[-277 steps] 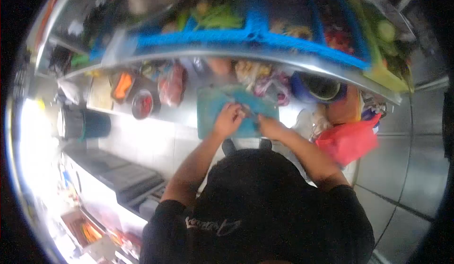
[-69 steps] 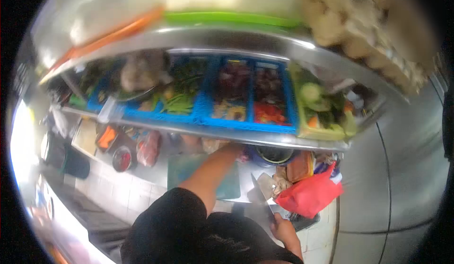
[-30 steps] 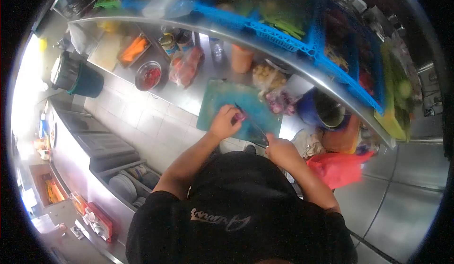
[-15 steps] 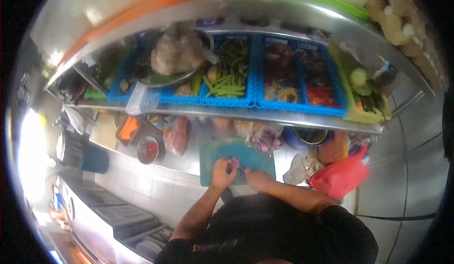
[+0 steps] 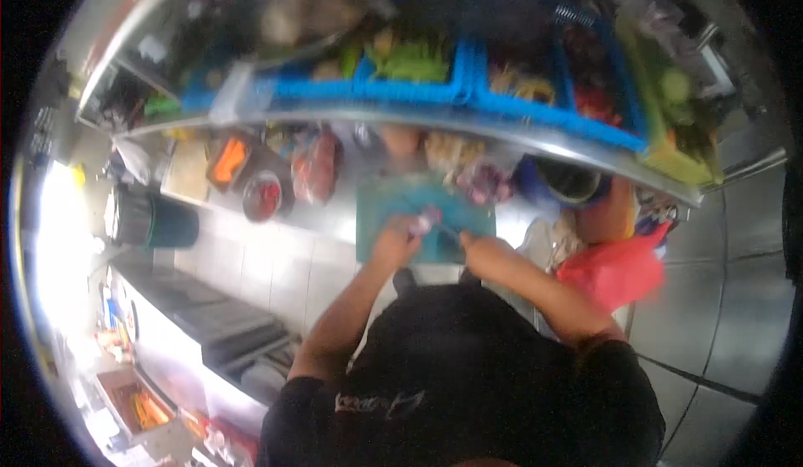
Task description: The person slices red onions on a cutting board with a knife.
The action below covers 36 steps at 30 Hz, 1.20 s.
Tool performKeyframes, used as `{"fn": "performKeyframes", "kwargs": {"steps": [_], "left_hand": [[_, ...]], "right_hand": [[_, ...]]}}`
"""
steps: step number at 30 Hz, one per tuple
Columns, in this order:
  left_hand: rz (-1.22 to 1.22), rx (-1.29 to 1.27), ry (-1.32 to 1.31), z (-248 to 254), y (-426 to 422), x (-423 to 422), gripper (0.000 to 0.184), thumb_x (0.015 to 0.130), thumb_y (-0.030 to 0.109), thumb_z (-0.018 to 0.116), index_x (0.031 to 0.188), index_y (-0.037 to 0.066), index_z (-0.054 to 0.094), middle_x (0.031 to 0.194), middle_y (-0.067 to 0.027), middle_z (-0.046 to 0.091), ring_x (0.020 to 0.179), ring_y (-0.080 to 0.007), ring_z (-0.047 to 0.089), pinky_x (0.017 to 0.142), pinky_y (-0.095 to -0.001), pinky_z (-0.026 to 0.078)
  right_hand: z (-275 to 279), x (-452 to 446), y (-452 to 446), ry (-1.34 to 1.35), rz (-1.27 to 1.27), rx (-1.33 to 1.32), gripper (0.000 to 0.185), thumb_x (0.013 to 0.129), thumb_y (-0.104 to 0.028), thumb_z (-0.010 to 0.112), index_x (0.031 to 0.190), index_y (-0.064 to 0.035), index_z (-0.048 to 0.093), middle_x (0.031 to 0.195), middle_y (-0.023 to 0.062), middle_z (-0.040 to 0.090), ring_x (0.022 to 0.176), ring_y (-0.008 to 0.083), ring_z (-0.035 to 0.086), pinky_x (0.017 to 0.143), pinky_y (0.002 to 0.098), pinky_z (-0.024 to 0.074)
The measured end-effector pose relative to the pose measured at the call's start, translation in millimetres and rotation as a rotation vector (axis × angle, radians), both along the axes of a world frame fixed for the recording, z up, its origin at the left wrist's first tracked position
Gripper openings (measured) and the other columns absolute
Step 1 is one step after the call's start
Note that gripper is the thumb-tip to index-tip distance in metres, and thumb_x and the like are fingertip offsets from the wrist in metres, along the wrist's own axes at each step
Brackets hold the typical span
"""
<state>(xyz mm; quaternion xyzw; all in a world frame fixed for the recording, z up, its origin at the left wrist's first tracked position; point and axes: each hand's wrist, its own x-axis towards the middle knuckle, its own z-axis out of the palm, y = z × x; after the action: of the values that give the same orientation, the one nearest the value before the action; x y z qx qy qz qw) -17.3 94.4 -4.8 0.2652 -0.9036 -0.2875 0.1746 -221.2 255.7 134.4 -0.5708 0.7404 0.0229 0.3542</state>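
Observation:
My left hand (image 5: 395, 245) is closed around a purple-and-white onion (image 5: 430, 215) over the left half of a teal cutting board (image 5: 375, 203). In my right hand (image 5: 488, 258) is a knife (image 5: 447, 231), its thin blade pointing left toward the onion. Blur hides whether the blade touches it. Behind the board's right corner lies a heap of purple onions (image 5: 485, 182). A metal bowl with red pieces (image 5: 264, 197) stands to the left, next to a clear bag of reddish food (image 5: 316, 168).
A metal shelf edge (image 5: 401, 115) runs above the counter, carrying blue baskets (image 5: 410, 90) of vegetables. To the right are a dark blue pot (image 5: 569, 180) and a red plastic bag (image 5: 615, 270). A dark bin (image 5: 174, 220) stands at left.
The view has tilted downward, so the board, shelf and baskets sit higher in the frame. Both hands remain over the board, still holding the onion and the knife.

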Motion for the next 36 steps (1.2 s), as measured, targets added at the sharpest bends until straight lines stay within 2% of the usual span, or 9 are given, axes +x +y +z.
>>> {"fn": "performKeyframes", "kwargs": {"steps": [4,8,11,17,19,22,26,32,36], "left_hand": [[-0.023,0.083,0.168,-1.5,-8.7,-10.7,0.025,0.08,0.008,0.074,0.105,0.008,0.069,0.105,-0.0161,0.067,0.095,-0.0393,0.066,0.084,-0.0455,0.055],[0.036,0.099,0.116,13.5,-9.1,-10.0,0.026,0.081,0.008,0.073,0.106,0.009,0.07,0.103,-0.0141,0.067,0.092,-0.037,0.067,0.082,-0.0435,0.056],[0.064,0.112,0.154,5.4,-18.3,-4.4,0.027,0.081,0.007,0.072,0.108,0.01,0.071,0.102,-0.0136,0.067,0.091,-0.0351,0.067,0.081,-0.0425,0.056],[0.069,0.181,0.076,28.8,-18.8,2.9,0.03,0.083,0.005,0.072,0.112,0.012,0.072,0.101,-0.014,0.067,0.088,-0.0321,0.069,0.075,-0.041,0.058],[-0.063,-0.068,0.143,17.4,-16.3,0.6,0.03,0.083,0.005,0.073,0.112,0.011,0.071,0.1,-0.0139,0.065,0.086,-0.0309,0.07,0.072,-0.0402,0.058],[0.083,0.208,0.145,27.3,0.1,-1.0,0.027,0.083,0.008,0.075,0.109,0.009,0.07,0.099,-0.0144,0.065,0.083,-0.0316,0.069,0.072,-0.0415,0.058],[0.073,0.162,0.104,29.0,7.6,-3.2,0.024,0.085,0.015,0.076,0.107,0.008,0.069,0.097,-0.0162,0.066,0.083,-0.0341,0.068,0.074,-0.0447,0.056],[0.161,0.048,0.095,4.0,25.4,-3.8,0.017,0.091,0.015,0.067,0.106,0.007,0.066,0.093,-0.0178,0.068,0.087,-0.0406,0.067,0.076,-0.0505,0.055],[0.192,0.026,0.152,1.2,31.3,-6.4,0.016,0.092,0.014,0.064,0.107,0.008,0.064,0.097,-0.0192,0.069,0.09,-0.0432,0.067,0.077,-0.0527,0.054]], "right_hand": [[33.2,1.5,3.4,-0.003,0.046,0.09,0.039,0.108,-0.024,0.032,0.124,0.0036,0.054,0.096,0.0256,0.072,0.095,0.0455,0.071,0.084,0.0585,0.0547],[-9.2,13.6,-2.4,-0.073,-0.181,0.084,0.04,0.107,-0.026,0.032,0.127,0.0018,0.053,0.103,0.0273,0.072,0.098,0.0474,0.07,0.088,0.0584,0.0533],[-63.6,17.5,-8.0,-0.086,-0.093,-0.016,0.038,0.107,-0.027,0.034,0.128,-0.0013,0.051,0.108,0.029,0.071,0.101,0.0482,0.07,0.09,0.0583,0.0531],[-42.7,23.0,-14.8,-0.025,-0.044,-0.054,0.03,0.104,-0.025,0.039,0.12,-0.0026,0.052,0.107,0.0302,0.071,0.101,0.0479,0.07,0.091,0.0601,0.0517],[-26.2,27.5,-13.7,-0.033,-0.08,-0.031,0.029,0.103,-0.023,0.041,0.117,-0.0015,0.053,0.106,0.0297,0.071,0.098,0.048,0.07,0.09,0.0612,0.052],[-53.0,25.5,-12.0,-0.021,-0.049,-0.065,0.029,0.104,-0.02,0.039,0.118,0.0008,0.053,0.099,0.0272,0.072,0.092,0.0455,0.071,0.082,0.059,0.0533],[-91.2,16.1,-18.4,0.016,0.017,-0.178,0.028,0.103,-0.019,0.04,0.118,0.0004,0.053,0.095,0.0258,0.072,0.089,0.0459,0.071,0.078,0.0577,0.0537],[5.1,14.9,-4.4,0.003,0.029,-0.068,0.029,0.099,-0.015,0.044,0.121,-0.0008,0.058,0.101,0.0298,0.071,0.095,0.0452,0.072,0.083,0.0588,0.0556],[-24.3,24.3,6.7,0.001,0.013,-0.067,0.028,0.101,-0.015,0.042,0.121,-0.0012,0.056,0.101,0.0291,0.071,0.096,0.0453,0.071,0.084,0.0581,0.0544]]}}
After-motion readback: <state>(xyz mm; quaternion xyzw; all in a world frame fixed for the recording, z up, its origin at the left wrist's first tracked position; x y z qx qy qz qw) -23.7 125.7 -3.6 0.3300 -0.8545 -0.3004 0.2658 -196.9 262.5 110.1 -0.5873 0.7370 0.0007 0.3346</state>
